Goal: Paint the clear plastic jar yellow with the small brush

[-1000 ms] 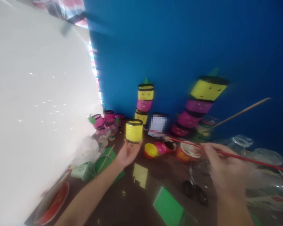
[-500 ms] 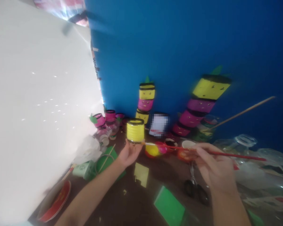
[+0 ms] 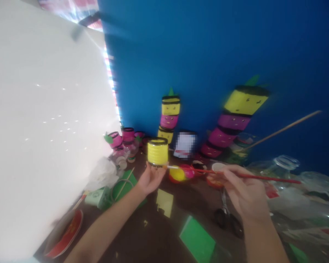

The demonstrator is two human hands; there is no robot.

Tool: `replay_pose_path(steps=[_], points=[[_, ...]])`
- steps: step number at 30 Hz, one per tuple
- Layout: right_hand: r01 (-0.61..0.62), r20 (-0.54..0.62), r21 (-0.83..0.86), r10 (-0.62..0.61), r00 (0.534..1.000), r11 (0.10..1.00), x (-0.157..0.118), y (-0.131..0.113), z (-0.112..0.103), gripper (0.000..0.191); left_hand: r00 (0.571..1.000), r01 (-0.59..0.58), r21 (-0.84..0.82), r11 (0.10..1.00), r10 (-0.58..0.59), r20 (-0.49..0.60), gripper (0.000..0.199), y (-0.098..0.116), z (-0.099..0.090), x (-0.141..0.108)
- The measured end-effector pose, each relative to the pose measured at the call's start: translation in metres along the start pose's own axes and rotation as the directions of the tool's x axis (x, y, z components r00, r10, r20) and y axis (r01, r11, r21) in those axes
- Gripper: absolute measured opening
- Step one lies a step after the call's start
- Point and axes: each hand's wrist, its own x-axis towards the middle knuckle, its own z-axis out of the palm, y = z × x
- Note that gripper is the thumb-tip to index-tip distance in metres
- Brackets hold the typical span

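Note:
A yellow ribbed jar (image 3: 158,152) with black bands at its top and bottom is held upright by my left hand (image 3: 152,179), whose fingers grip its base. My right hand (image 3: 242,188) pinches a long red paintbrush (image 3: 271,179), which lies almost level and points left. The brush tip is at the lower right edge of the jar, close to my left fingertips; whether it touches the jar is unclear. Beneath the brush are a pot of yellow paint (image 3: 177,174) and a pot of pink paint (image 3: 188,171).
Black-handled scissors (image 3: 228,219), a green paper pad (image 3: 197,239) and a pale yellow paper piece (image 3: 165,202) lie on the dark table (image 3: 142,237). Stacked painted jars (image 3: 223,126) lean by the blue wall. Clear plastic containers (image 3: 286,164) crowd the right.
My right hand and the paintbrush have shifted slightly left. The jar and my left hand have hardly moved.

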Motion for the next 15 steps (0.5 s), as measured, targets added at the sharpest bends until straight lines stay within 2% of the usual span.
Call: replay_pose_path(steps=[8,15], points=[[-0.001,-0.037,0.015,0.001,0.999,1.000,0.0017,-0.0004,0.0008,0.021,0.999,0.010,0.001,1.000,-0.010,-0.041,0.058,0.0000,0.0031,-0.0022],[-0.013,-0.092,0.017,0.015,0.996,1.000,0.0014,-0.0018,0.0007,0.024,0.999,0.023,-0.007,1.000,-0.023,-0.029,0.061,0.0004,0.0044,-0.0021]])
